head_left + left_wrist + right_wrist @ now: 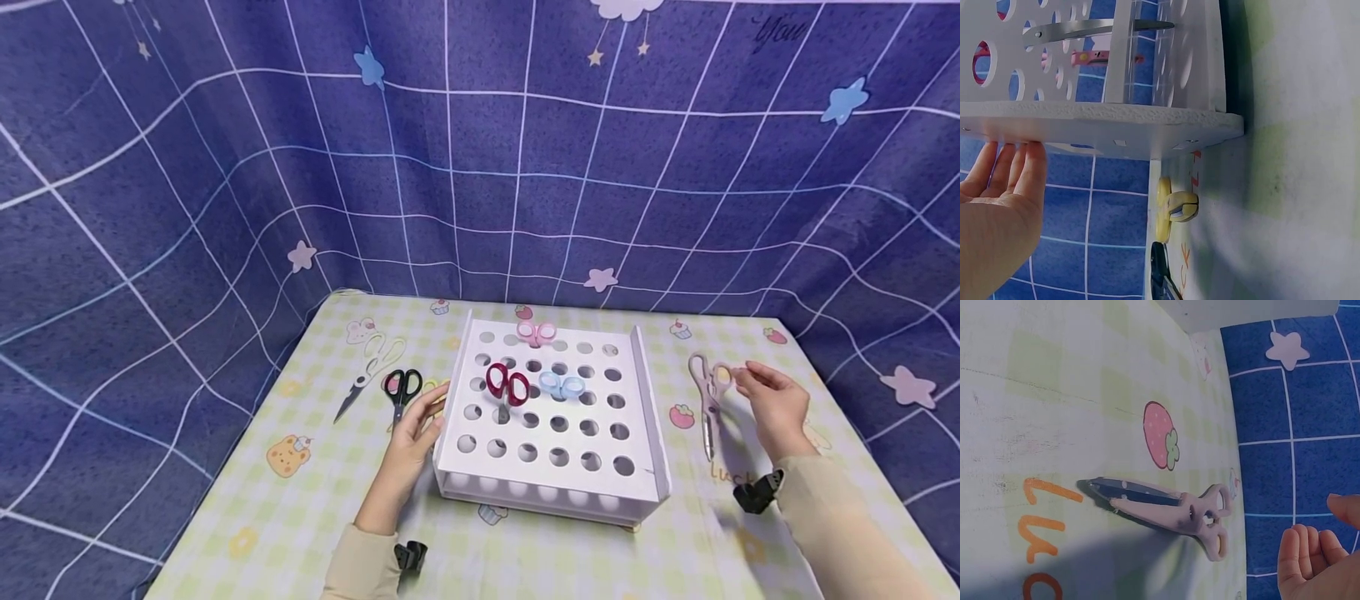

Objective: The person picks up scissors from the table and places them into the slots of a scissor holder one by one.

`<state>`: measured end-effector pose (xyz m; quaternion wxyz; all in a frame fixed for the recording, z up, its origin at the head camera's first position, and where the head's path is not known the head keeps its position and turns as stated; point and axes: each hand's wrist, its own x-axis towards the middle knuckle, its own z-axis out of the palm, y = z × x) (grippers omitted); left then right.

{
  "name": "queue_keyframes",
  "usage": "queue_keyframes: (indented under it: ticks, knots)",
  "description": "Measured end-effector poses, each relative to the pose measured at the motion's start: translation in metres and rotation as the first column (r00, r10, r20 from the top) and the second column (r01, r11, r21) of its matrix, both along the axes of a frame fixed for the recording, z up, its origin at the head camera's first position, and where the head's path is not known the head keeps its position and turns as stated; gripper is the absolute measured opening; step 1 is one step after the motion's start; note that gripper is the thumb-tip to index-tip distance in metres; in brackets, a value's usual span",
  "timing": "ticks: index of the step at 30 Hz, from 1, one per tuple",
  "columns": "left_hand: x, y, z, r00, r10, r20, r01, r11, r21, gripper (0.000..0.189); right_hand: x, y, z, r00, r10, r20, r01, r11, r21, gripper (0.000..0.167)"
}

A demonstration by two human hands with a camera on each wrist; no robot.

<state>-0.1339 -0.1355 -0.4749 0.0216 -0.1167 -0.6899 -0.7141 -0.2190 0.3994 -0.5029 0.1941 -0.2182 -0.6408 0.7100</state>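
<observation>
A white rack (655, 417) with rows of round holes stands mid-table. Dark red scissors (507, 386), light blue scissors (562, 386) and pink scissors (536, 335) stand handles-up in its holes. My left hand (415, 446) rests on the rack's left side wall, fingertips touching the panel in the left wrist view. At the right lie pale pink scissors (710, 396), blades toward me. Beside their handles hovers my right hand (776, 410), its fingers (1304, 550) loosely bent. In the right wrist view a gap separates that hand from the scissors.
Left of the rack lie pale-handled scissors (362, 382), black-handled scissors (396, 400) and a yellow-handled pair (1163, 215), partly hidden by the rack in the head view. A checked cloth (300, 517) covers the table. A blue curtain (480, 200) hangs behind.
</observation>
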Motion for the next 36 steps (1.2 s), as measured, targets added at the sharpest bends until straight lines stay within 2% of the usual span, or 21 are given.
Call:
queue_keyframes:
  ticks: [4, 8, 18, 24, 36]
  knots:
    - [0.000, 0.000, -0.001, 1.000, 0.000, -0.005, 0.000, 1.000, -0.003, 0.046, 0.018, -0.024, 0.033, 0.999, -0.015, 0.051, 0.017, 0.999, -0.042, 0.018]
    - [0.000, 0.000, 0.000, 1.000, 0.002, -0.003, -0.002, 1.000, -0.005, 0.046, 0.025, -0.032, 0.045, 0.996, -0.011, 0.088, 0.019, 0.996, -0.091, 0.022]
    - [0.001, 0.000, 0.001, 1.000, 0.004, -0.027, -0.004, 1.000, -0.013, 0.045, 0.020, -0.023, 0.036, 0.990, 0.009, 0.141, -0.005, 1.000, -0.028, 0.018]
    - [0.001, 0.001, 0.001, 1.000, 0.005, -0.010, -0.005, 1.000, -0.009, 0.046, 0.019, -0.017, 0.030, 0.984, 0.032, 0.175, -0.033, 0.999, -0.002, 0.021]
    - [0.001, 0.001, 0.001, 1.000, 0.010, 0.001, -0.010, 1.000, 0.002, 0.045, 0.010, -0.014, 0.023, 0.981, 0.053, 0.187, -0.050, 0.999, -0.020, 0.022]
